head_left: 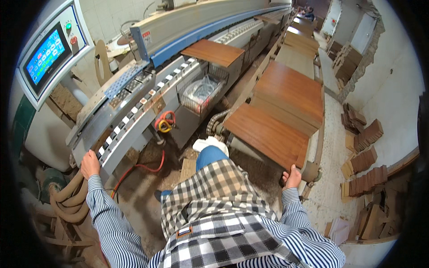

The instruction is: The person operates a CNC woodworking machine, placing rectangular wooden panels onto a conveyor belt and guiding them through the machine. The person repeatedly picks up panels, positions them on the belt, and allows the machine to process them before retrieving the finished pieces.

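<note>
- Left hand (90,164): curled at the near end of the grey rail (128,145); I cannot tell whether it grips.
- Right hand (292,177): grasping the near right corner of the brown board (268,136), which lies on the conveyor (319,149).
- Wire basket (191,104): beside the rail.

Brn wood-grain panel (268,134), blk/wht chk'd apron (210,232), navy/wht striped sleeve (109,223), blue rail (187,48)

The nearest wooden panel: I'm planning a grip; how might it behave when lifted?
The flat wooden panel is likely stiff. Being broad, it may tip if raised only at the corner the right hand touches. Its smooth-looking face might slip.
</note>
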`<state>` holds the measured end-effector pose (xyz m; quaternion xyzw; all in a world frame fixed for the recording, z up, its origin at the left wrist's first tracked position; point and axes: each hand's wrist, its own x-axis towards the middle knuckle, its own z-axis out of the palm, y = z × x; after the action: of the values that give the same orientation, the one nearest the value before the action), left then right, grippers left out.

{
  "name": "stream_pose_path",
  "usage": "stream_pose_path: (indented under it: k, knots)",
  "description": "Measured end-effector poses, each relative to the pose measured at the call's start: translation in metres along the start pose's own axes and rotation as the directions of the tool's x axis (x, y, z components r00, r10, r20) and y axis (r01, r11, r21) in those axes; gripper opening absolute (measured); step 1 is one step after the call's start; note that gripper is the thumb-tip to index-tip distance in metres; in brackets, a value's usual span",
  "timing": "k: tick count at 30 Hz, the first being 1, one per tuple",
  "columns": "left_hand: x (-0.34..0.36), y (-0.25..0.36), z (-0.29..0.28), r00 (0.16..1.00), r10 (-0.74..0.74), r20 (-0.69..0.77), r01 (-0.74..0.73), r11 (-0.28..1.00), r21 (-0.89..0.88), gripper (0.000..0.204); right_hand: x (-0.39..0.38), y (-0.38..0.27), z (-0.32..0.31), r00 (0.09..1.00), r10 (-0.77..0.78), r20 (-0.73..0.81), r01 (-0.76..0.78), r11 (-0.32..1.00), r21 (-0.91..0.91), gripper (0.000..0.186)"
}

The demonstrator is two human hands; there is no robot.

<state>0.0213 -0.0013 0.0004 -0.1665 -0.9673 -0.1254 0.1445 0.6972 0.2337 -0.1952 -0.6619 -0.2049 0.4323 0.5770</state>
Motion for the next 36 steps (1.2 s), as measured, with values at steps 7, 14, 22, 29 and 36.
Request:
stream_pose_path:
  k: [7,14,22,29,36]
  knots:
    - [0.001,0.005,-0.001,0.997,0.054,-0.052,-0.055,0.998,-0.018,0.049,0.019,-0.013,0.004,0.782,0.353,0.513,-0.497,0.850,0.173,0.037]
    - [-0.003,0.005,-0.008,0.999,0.019,-0.036,-0.021,0.999,-0.050,0.049,-0.042,-0.028,0.020,0.545,0.203,0.813,-0.470,0.877,0.097,0.042]
    - [-0.002,0.009,-0.002,1.000,0.017,-0.023,-0.018,0.999,-0.028,0.052,-0.102,-0.080,0.098,0.371,0.082,0.925,-0.441,0.892,0.098,0.050]
    - [-0.011,0.007,-0.012,0.998,-0.012,-0.065,0.009,0.999,-0.047,0.046,-0.203,-0.086,0.218,0.145,0.166,0.975,-0.399,0.912,-0.096,0.045]
    - [-0.011,0.011,-0.014,0.998,-0.020,-0.056,0.014,0.995,-0.098,0.044,-0.292,-0.067,0.280,-0.276,0.254,0.927,-0.262,0.908,-0.327,0.043]
